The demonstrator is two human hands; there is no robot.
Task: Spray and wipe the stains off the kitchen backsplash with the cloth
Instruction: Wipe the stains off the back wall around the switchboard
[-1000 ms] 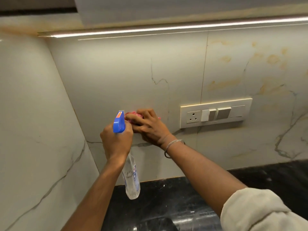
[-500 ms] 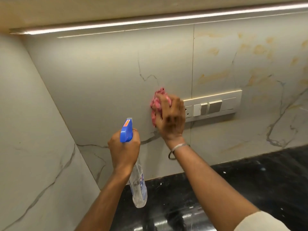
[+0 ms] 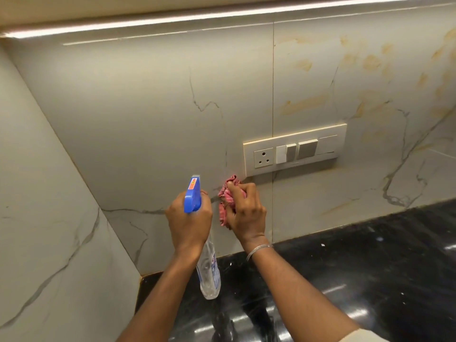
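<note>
Down from the switch plate (image 3: 293, 149) my right hand (image 3: 246, 213) has slid, fingers bunching the cloth (image 3: 225, 196) on the backsplash (image 3: 148, 114) below its left corner. Left hand (image 3: 188, 223) grips the bottle (image 3: 209, 272), hiding its neck; stains (image 3: 303, 104) lie above the switch plate.

Your light comes from the LED strip (image 3: 222, 18) running across 12 o'clock. It burns out to plain white and throws a warm, yellowish wash down the backsplash (image 3: 148, 107). The scene is evenly but rather dimly lit, and soft all over, with little crisp detail. The switch plate (image 3: 294, 149) casts a short shadow just below itself. Toward 5 o'clock the black countertop (image 3: 370, 255) carries white streaks of glare. The wide lens bows the strip and slants the wall edges at 9 and 3 o'clock.
</note>
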